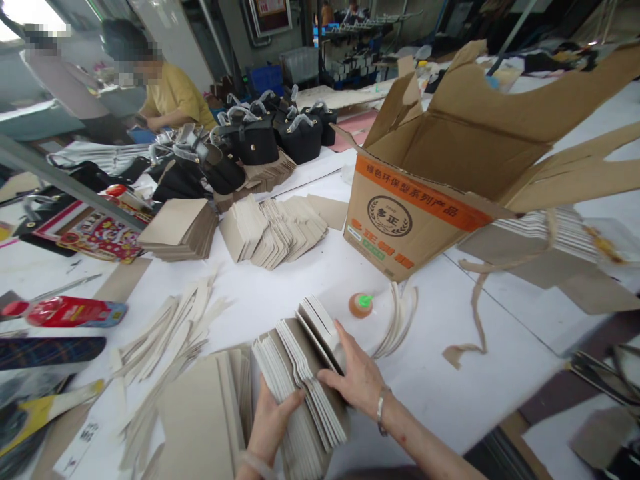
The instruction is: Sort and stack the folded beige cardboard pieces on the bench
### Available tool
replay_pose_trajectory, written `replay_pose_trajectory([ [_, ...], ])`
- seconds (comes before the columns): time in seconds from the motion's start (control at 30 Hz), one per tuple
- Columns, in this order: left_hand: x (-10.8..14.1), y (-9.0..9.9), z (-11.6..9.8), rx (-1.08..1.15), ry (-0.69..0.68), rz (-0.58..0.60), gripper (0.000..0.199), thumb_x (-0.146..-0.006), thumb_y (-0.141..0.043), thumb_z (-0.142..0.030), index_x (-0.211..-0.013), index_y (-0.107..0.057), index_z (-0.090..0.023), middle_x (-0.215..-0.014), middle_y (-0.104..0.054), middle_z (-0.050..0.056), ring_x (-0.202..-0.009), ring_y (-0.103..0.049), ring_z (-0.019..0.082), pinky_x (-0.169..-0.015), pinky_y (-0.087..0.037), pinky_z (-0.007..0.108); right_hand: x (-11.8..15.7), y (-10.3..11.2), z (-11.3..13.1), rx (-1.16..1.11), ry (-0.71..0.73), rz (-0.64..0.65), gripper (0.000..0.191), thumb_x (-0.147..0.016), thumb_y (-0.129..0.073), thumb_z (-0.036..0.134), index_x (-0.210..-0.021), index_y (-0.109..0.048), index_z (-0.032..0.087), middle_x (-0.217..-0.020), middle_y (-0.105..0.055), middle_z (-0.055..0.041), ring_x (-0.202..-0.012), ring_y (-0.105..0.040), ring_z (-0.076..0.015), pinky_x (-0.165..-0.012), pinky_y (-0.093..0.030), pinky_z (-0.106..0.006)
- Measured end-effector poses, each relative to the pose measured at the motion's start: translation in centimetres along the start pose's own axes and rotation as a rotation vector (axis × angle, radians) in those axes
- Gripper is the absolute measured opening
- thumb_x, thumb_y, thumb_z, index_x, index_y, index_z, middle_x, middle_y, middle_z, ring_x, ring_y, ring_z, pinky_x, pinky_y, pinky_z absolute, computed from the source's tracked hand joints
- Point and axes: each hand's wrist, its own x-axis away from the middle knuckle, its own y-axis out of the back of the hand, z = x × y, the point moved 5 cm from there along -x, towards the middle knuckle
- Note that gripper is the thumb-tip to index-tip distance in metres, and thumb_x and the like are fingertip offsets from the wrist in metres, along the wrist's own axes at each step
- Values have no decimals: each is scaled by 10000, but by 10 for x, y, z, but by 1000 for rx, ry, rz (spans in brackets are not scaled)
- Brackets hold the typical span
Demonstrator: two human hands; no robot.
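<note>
A thick bundle of grey-white cardboard pieces (295, 387) stands on edge at the lower middle. My left hand (273, 417) holds its left side, thumb lying over the edges. My right hand (357, 373) grips a thinner group of pieces (320, 327) at the bundle's right side, fingers along the outer face and thumb on the inner edges. Left of my left hand lies a stack of larger grey boards (200, 413). Just beyond the bundle is a small bottle with a green tip (362, 305), with curved thin strips (397, 323) beside it.
An open carton (400, 207) stands at the back right. Board stacks (180, 230) and fanned pieces (275, 230) lie beyond the bundle, with black handbags (250, 140) behind. Cut strips (165, 340) and a red bottle (75, 311) are left. Two people work at the back left.
</note>
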Motion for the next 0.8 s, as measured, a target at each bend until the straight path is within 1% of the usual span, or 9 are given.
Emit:
replay_pose_trajectory([
  [0.07, 1, -2, -4, -6, -11, -10, 848, -578, -797, -393, -1289, -386, -181, -1267, -592, 134, -1207, -528, 341, -1100, -350, 481, 5, -8, 9, 69, -56, 0, 1147, -604, -784, 397, -1507, -108, 191, -1525, -238, -118, -1367, -289, -279, -1101, -332, -449],
  [0.1, 2, -4, -7, -4, -20, -2, 833, -593, -788, -375, -1293, -379, -182, -1279, -582, 132, -1212, -524, 336, -1103, -346, 476, 8, -14, 14, 113, -74, 17, 1215, -550, -819, 403, -1509, -94, 226, -1543, -185, -107, -1367, -281, -298, -1088, -338, -465],
  [0.17, 3, -8, -12, 10, -40, 27, 792, -628, -762, -333, -1294, -359, -185, -1297, -565, 130, -1222, -513, 321, -1103, -346, 458, 13, -26, 23, 194, -88, 67, 1257, -505, -843, 387, -1506, -89, 277, -1561, -117, -79, -1356, -288, -315, -1066, -344, -485],
  [0.27, 6, -10, -16, 51, -62, 55, 747, -638, -747, -304, -1267, -365, -178, -1277, -574, 128, -1206, -519, 308, -1075, -376, 429, 17, -38, 29, 229, -80, 127, 1193, -546, -812, 348, -1504, -103, 280, -1554, -154, -66, -1347, -303, -296, -1056, -348, -468],
  [0.33, 7, -8, -17, 82, -66, 64, 750, -627, -747, -295, -1261, -367, -173, -1276, -573, 131, -1198, -520, 303, -1065, -381, 418, 17, -41, 29, 228, -65, 147, 1140, -583, -780, 331, -1505, -113, 263, -1542, -197, -71, -1350, -303, -277, -1062, -347, -439],
  [0.47, 9, -5, -20, 150, -79, 84, 765, -611, -721, -266, -1263, -341, -145, -1273, -568, 160, -1178, -525, 303, -1050, -382, 424, 14, -42, 27, 266, -20, 181, 1098, -609, -750, 324, -1506, -124, 230, -1536, -211, -85, -1364, -285, -265, -1089, -320, -417],
  [0.53, 12, -5, -23, 185, -80, 98, 778, -602, -704, -262, -1263, -315, -137, -1259, -578, 170, -1160, -537, 303, -1041, -388, 432, 13, -42, 28, 297, -17, 187, 1101, -608, -744, 331, -1507, -119, 219, -1540, -194, -93, -1358, -297, -276, -1086, -325, -423],
  [0.67, 16, -3, -30, 231, -98, 123, 825, -578, -702, -267, -1270, -273, -135, -1297, -551, 182, -1189, -516, 294, -1062, -366, 419, 13, -44, 33, 333, -24, 201, 1082, -619, -722, 339, -1509, -122, 200, -1546, -171, -83, -1351, -310, -287, -1073, -351, -422],
  [0.8, 18, 0, -32, 259, -105, 142, 845, -564, -697, -263, -1270, -254, -128, -1303, -545, 185, -1196, -507, 299, -1062, -364, 422, 15, -43, 33, 338, -2, 210, 1017, -648, -650, 293, -1508, -124, 161, -1539, -189, -87, -1360, -294, -281, -1087, -343, -414],
])
